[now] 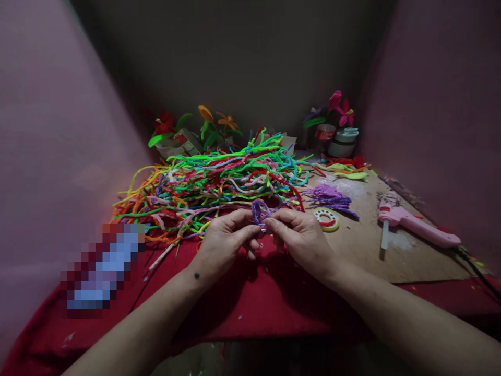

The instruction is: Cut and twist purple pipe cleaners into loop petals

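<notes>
Between my two hands is a purple pipe cleaner (256, 213) bent into small loops. My left hand (230, 235) pinches it from the left with thumb and forefinger. From the other side my right hand (299, 237) grips it, fingertips close to those of the left. Both hands are held over the red tablecloth (235, 303), in front of a big heap of many-coloured pipe cleaners (230, 177). To the right of my right hand lies a bundle of purple pipe cleaners (331, 198), with a round roll of tape (326, 219) just below it.
A pink glue gun (418, 224) with a glue stick rests on the brown board (364, 256) at right, its cord running off right. Pipe-cleaner flowers (344, 109) and a lidded jar (343, 142) stand at the back. A blurred-out item (105, 269) lies at left.
</notes>
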Demonstrator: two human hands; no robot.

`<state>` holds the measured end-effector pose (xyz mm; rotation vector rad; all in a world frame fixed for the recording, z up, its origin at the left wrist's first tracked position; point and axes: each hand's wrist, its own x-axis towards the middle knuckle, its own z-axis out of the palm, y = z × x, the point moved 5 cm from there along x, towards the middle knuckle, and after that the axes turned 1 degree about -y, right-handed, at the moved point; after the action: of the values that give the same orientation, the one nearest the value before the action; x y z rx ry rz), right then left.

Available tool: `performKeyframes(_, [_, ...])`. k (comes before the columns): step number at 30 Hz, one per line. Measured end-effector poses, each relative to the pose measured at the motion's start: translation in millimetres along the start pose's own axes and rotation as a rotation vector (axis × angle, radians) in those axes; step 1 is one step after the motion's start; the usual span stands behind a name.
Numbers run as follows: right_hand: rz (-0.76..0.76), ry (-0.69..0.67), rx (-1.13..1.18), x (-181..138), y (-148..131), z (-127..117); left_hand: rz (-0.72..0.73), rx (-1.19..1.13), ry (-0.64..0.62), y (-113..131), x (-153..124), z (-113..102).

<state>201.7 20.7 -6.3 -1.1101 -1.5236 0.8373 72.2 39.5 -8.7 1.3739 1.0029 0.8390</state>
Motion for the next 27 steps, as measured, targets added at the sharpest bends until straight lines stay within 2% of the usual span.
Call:
performKeyframes(7, [0.04, -0.04, -0.053, 6, 8, 2, 0.018, 0.088, -0.129, -2, 1, 3])
performKeyframes(12, [0.139, -0.069, 0.278, 9, 9, 1, -0.041, 0.174, -0.153, -3, 2, 7])
performKeyframes(16, [0.188, -0.088, 0.339, 9, 12, 2, -0.126, 0.267, -0.191, -9, 2, 8])
performKeyframes(21, [0.251, -0.03, 0.508, 8, 26, 3, -0.174, 0.322, -0.241, -16, 2, 3])
performKeyframes(24, [0.293, -0.01, 0.571, 8, 29, 3, -0.162, 0.397, -0.255, -15, 3, 1])
performKeyframes(27, [0.334, 0.012, 0.627, 8, 29, 3, -0.038, 0.513, -0.236, -6, 5, -1])
